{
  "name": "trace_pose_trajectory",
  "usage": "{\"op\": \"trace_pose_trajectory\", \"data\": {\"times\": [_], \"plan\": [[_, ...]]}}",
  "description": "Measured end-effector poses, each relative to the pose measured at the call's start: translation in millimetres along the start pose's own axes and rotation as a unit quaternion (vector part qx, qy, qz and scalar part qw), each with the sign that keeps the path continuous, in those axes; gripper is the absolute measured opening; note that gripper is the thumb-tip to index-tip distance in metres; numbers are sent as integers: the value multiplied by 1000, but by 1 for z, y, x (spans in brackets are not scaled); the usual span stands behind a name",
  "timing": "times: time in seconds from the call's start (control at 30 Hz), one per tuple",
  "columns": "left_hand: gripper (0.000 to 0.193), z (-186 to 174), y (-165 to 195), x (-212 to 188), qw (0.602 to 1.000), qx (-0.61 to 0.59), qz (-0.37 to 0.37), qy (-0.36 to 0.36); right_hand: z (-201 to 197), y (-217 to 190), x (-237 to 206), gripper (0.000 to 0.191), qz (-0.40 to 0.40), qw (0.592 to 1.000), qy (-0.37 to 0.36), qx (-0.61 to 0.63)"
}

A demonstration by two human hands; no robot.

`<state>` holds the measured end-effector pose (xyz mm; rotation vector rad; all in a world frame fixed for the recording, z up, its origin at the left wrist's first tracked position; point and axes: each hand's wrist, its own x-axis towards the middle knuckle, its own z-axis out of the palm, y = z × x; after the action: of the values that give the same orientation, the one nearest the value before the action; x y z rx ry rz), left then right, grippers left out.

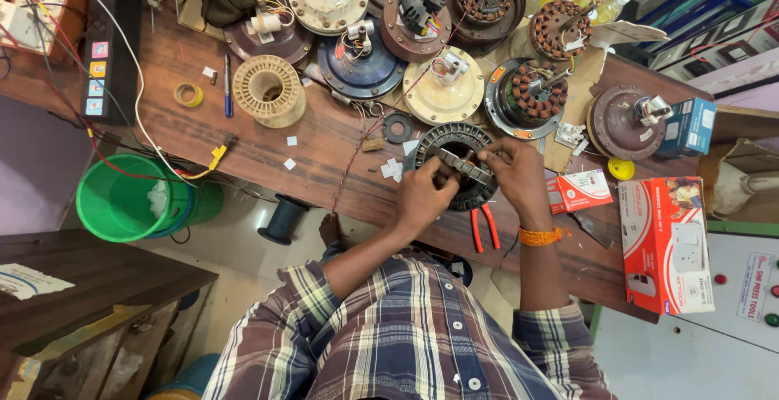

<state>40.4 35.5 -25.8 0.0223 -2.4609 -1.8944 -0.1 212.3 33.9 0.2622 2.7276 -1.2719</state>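
I see both hands on the stator core (pixel 459 142), a black slotted ring on the wooden workbench (pixel 268 144). Left hand (pixel 423 195) fingers curled, clamped on its near-left rim. Right hand (pixel 519 174) fingertips pinched on a grey strip (pixel 464 166) lying across the ring. Red-handled pliers (pixel 485 226) just beneath the right wrist. Red box (pixel 578 190) just right of it.

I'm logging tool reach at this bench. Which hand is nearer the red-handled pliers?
The right hand: the red-handled pliers lie just below its wrist, while the left hand is farther off on the other side of the black stator ring.
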Motion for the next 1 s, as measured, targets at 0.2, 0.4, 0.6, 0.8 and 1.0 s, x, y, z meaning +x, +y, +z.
{"op": "trace_pose_trajectory", "data": {"times": [0.2, 0.4, 0.6, 0.8, 1.0], "plan": [[28, 7, 11, -2, 996, 68, -55, 0, -21, 24, -11, 14, 49, 998, 6, 25], [51, -31, 12, 10, 888, 147, 435, 19, -41, 22, -29, 15, 83, 980, -19, 179], [76, -42, 24, 64, 876, 132, 395, -242, -34, 8, -47, 12, 38, 976, -51, 209], [54, -45, 31, 67, 882, 105, 392, -240, -16, -6, -73, 14, 15, 999, 2, 49], [50, -46, 32, 66, 893, 76, 376, -235, -21, -16, -68, 14, -24, 999, -1, 35]]}}
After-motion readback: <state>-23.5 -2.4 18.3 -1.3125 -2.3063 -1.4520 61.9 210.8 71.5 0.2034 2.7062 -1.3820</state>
